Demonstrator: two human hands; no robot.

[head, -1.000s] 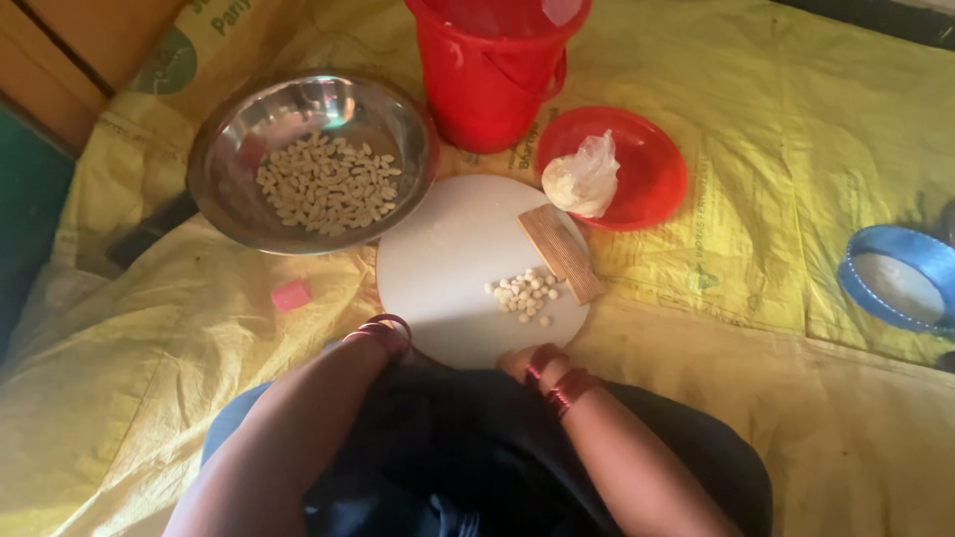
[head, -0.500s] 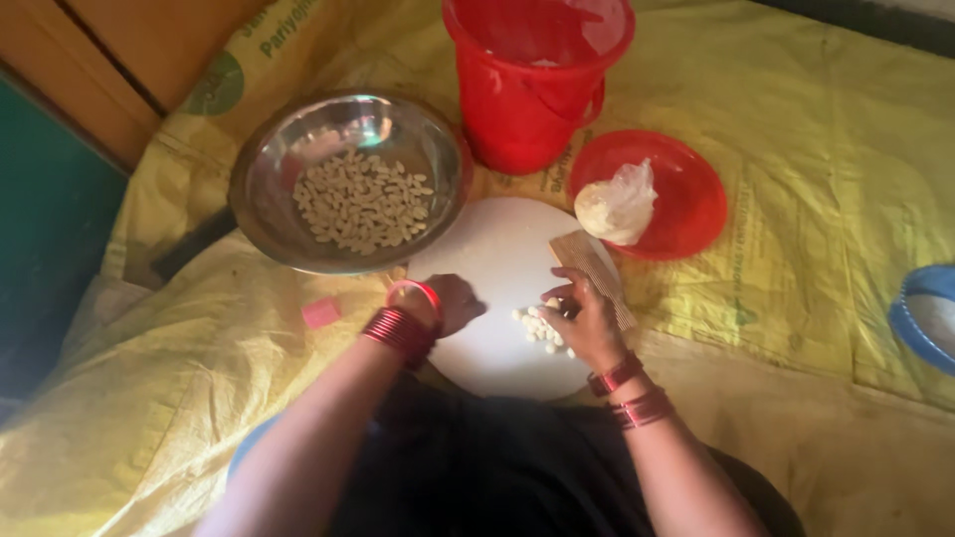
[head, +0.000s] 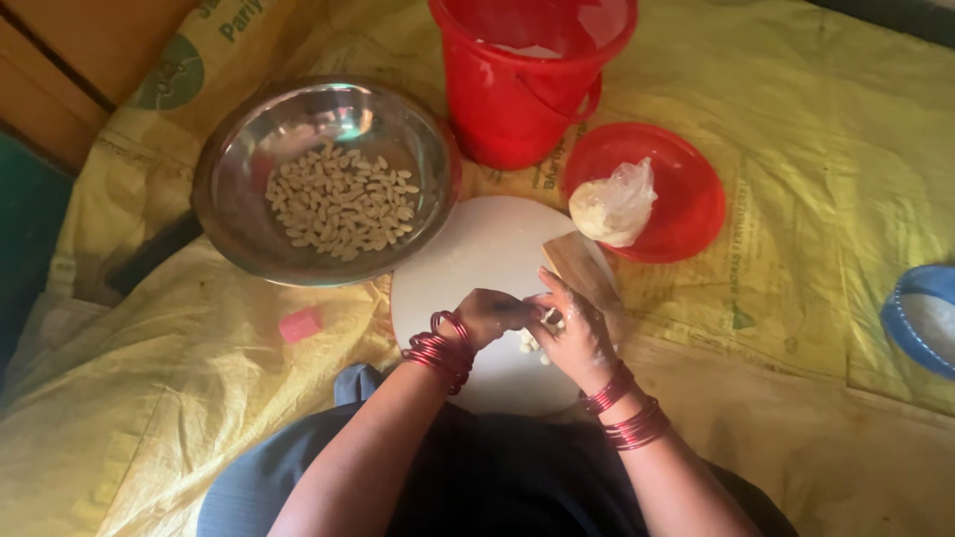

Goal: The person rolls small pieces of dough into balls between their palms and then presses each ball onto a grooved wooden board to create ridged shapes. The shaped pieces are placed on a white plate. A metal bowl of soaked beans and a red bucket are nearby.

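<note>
The steel bowl (head: 239,214) gleams; bucket (head: 507,109) and lid (head: 686,214) are glossy red plastic; the board (head: 468,259) is smooth, the sacking (head: 816,129) coarse-woven.

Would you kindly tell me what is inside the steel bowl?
The steel bowl holds a loose heap of small pale pieces lying on its bottom. What lies beneath the heap is covered.

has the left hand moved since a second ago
Yes. The left hand has come forward from the near rim of the white board onto it, meeting the right hand.
</note>
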